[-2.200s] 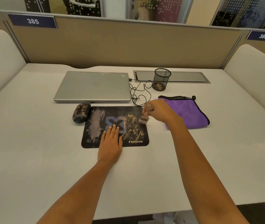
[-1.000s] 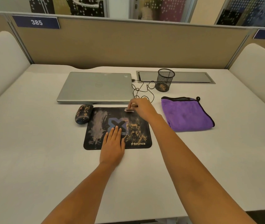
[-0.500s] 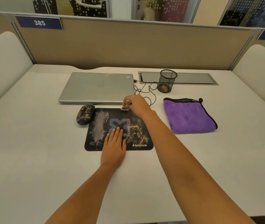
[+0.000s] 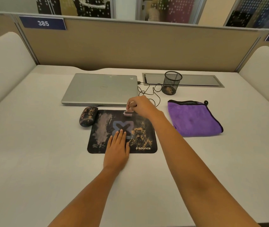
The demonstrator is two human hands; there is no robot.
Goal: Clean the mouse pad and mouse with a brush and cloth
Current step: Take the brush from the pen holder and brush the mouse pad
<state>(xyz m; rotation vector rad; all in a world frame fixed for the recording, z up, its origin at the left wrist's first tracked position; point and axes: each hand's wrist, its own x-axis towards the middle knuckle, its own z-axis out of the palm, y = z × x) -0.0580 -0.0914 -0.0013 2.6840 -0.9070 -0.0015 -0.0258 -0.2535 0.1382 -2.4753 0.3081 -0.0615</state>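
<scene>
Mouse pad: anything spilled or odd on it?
Yes. Tan grit is scattered over the right half of the mouse pad, a pale grey smear streaks its left half, and the mouse beside its far-left corner is speckled too.

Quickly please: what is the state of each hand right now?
Left hand: open, flat on the mouse pad.
Right hand: closed around the brush at the pad's far edge.

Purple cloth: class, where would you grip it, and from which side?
Probably pinch the purple cloth at its left edge, from above: it lies flat, folded, so only an edge gives a lip, and that edge is nearest the right hand.
</scene>
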